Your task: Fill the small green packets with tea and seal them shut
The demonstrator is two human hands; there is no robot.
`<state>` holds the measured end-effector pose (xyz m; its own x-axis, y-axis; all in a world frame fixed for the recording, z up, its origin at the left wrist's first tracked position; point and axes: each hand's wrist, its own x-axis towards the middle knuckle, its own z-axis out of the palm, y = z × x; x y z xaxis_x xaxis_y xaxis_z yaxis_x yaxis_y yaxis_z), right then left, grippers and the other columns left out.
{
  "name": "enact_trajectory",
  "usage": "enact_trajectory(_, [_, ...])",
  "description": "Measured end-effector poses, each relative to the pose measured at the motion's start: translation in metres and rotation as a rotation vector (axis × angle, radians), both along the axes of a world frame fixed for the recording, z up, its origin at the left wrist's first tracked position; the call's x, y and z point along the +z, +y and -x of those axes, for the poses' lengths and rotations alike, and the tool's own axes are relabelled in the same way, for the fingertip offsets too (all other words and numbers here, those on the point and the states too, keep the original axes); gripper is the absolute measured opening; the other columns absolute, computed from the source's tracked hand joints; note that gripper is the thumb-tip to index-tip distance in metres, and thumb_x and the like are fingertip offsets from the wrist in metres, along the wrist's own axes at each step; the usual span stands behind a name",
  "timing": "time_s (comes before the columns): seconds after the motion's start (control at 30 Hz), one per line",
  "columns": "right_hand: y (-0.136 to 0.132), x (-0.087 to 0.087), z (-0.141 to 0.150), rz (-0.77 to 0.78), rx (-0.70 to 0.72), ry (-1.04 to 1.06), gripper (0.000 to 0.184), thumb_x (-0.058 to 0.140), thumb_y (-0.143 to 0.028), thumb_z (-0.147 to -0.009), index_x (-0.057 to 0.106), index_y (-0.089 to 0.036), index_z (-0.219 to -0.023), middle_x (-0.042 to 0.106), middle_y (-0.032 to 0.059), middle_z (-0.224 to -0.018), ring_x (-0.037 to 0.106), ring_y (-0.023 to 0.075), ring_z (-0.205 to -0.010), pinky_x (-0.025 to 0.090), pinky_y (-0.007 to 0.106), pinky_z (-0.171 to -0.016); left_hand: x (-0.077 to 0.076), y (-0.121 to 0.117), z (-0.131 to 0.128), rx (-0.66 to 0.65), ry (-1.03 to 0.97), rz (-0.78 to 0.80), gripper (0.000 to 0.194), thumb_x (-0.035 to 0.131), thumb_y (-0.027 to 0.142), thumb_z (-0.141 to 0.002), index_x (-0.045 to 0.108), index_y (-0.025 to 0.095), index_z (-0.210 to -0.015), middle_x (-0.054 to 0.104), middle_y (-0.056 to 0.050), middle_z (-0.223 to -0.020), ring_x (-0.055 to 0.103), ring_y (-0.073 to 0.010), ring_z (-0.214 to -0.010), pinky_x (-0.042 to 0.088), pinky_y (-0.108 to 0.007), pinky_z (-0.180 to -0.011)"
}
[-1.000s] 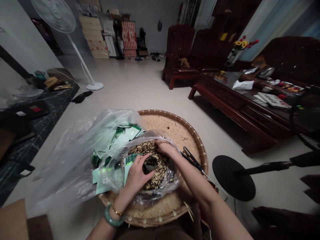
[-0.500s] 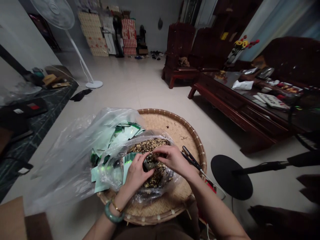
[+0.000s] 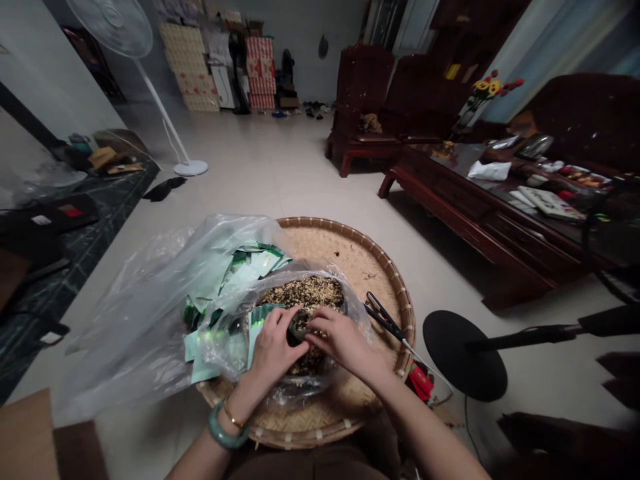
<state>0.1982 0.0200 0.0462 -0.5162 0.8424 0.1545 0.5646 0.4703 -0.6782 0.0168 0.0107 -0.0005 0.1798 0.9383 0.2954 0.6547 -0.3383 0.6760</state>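
My left hand [image 3: 277,343] is closed around a small green packet [image 3: 299,325], whose open mouth faces up. My right hand [image 3: 345,341] has its thumb and fingers pinched together at the packet's right edge; the fingertips partly hide what they grip. Both hands are over a dry, loose mix of dark and pale bits [image 3: 310,290] inside a clear plastic bag [image 3: 363,317]. Beside my left hand stands a bundle of green packets [image 3: 257,328]. More pale green packets [image 3: 250,270] lie in a larger plastic bag [image 3: 155,293] to the left.
A round woven bamboo tray [image 3: 320,433] bears all this. A black clamp-like tool with a cord [image 3: 385,317] lies at its right. A black round stand base [image 3: 465,355] is on the floor at right, a white fan [image 3: 167,113] farther back, a dark wooden table [image 3: 450,213] beyond.
My right hand has come down and inward, from above the packet's mouth to its right edge. My left hand stays around the packet.
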Motion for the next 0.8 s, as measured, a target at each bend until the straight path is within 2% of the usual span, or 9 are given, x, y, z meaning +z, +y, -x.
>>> enact_trajectory(0.1, [0.0, -0.001, 0.003, -0.003, 0.004, -0.068, 0.013, 0.056, -0.01, -0.085, 0.066, -0.017, -0.089, 0.061, 0.0079, -0.094, 0.061, 0.0189, -0.085, 0.05, 0.031, -0.074, 0.011, 0.005, 0.005, -0.092, -0.133, 0.022, 0.046, 0.068, 0.023, -0.073, 0.059, 0.026, -0.118, 0.057, -0.007, -0.109, 0.055, -0.0238, -0.105, 0.047, -0.041, -0.093])
enact_trajectory(0.2, [0.0, 0.005, 0.0, -0.026, 0.049, -0.044, 0.014, 0.053, -0.008, -0.084, 0.063, -0.017, -0.09, 0.061, 0.0078, -0.097, 0.06, 0.0182, -0.088, 0.049, 0.03, -0.078, 0.019, 0.013, 0.008, -0.11, -0.32, 0.101, 0.017, 0.06, 0.028, -0.082, 0.069, 0.021, -0.095, 0.062, -0.008, -0.104, 0.059, -0.0218, -0.101, 0.049, -0.036, -0.087])
enact_trajectory(0.27, [0.0, 0.01, -0.003, -0.039, 0.053, 0.012, 0.011, 0.052, -0.01, -0.086, 0.06, -0.017, -0.09, 0.061, 0.0078, -0.098, 0.059, 0.0178, -0.089, 0.048, 0.03, -0.079, 0.02, 0.018, 0.007, -0.011, -0.446, 0.162, 0.018, 0.056, 0.031, -0.084, 0.068, 0.018, -0.088, 0.066, -0.008, -0.097, 0.062, -0.0211, -0.094, 0.051, -0.034, -0.081])
enact_trajectory(0.37, [0.001, 0.013, -0.008, -0.05, 0.026, 0.084, 0.008, 0.052, -0.012, -0.087, 0.058, -0.017, -0.088, 0.061, 0.0073, -0.095, 0.058, 0.017, -0.085, 0.048, 0.029, -0.076, 0.017, 0.02, 0.006, 0.002, -0.582, 0.32, 0.036, 0.063, 0.033, -0.077, 0.061, 0.018, -0.11, 0.068, -0.009, -0.105, 0.063, -0.0225, -0.1, 0.051, -0.034, -0.083])
enact_trajectory(0.47, [0.002, 0.015, -0.012, -0.07, 0.018, 0.133, 0.008, 0.051, -0.013, -0.088, 0.057, -0.017, -0.088, 0.062, 0.0068, -0.092, 0.058, 0.0164, -0.083, 0.048, 0.028, -0.073, 0.012, 0.018, 0.007, -0.109, -0.509, 0.44, 0.06, 0.075, 0.026, -0.062, 0.057, 0.019, -0.119, 0.066, -0.009, -0.117, 0.061, -0.0242, -0.107, 0.049, -0.036, -0.09])
enact_trajectory(0.6, [0.005, 0.021, -0.017, -0.121, 0.053, 0.098, 0.007, 0.051, -0.016, -0.09, 0.058, -0.018, -0.09, 0.061, 0.0075, -0.098, 0.059, 0.0163, -0.089, 0.048, 0.028, -0.076, 0.006, 0.017, 0.009, -0.158, -0.371, 0.515, 0.031, 0.071, 0.022, -0.065, 0.067, 0.014, -0.095, 0.072, -0.005, -0.09, 0.066, -0.0219, -0.084, 0.051, -0.035, -0.081])
enact_trajectory(0.67, [0.005, 0.025, -0.018, -0.149, 0.06, 0.017, 0.008, 0.051, -0.017, -0.091, 0.059, -0.018, -0.09, 0.061, 0.0075, -0.098, 0.058, 0.0166, -0.09, 0.047, 0.028, -0.076, 0.005, 0.017, 0.01, -0.182, -0.338, 0.535, 0.025, 0.068, 0.023, -0.069, 0.068, 0.013, -0.092, 0.072, -0.005, -0.083, 0.066, -0.0213, -0.079, 0.052, -0.033, -0.076])
enact_trajectory(0.73, [0.004, 0.028, -0.017, -0.177, 0.057, -0.087, 0.01, 0.049, -0.017, -0.092, 0.059, -0.018, -0.09, 0.061, 0.0063, -0.094, 0.058, 0.0158, -0.085, 0.046, 0.026, -0.072, 0.006, 0.015, 0.011, -0.174, -0.301, 0.46, 0.038, 0.069, 0.023, -0.07, 0.063, 0.014, -0.107, 0.071, -0.007, -0.095, 0.065, -0.023, -0.087, 0.052, -0.035, -0.077])
enact_trajectory(0.8, [0.001, 0.029, -0.016, -0.209, 0.055, -0.208, 0.013, 0.048, -0.016, -0.093, 0.059, -0.018, -0.088, 0.06, 0.0043, -0.088, 0.057, 0.0143, -0.077, 0.043, 0.024, -0.065, 0.012, 0.013, 0.013, -0.189, -0.245, 0.268, 0.056, 0.069, 0.023, -0.073, 0.051, 0.018, -0.126, 0.062, -0.011, -0.119, 0.059, -0.0255, -0.106, 0.051, -0.039, -0.086])
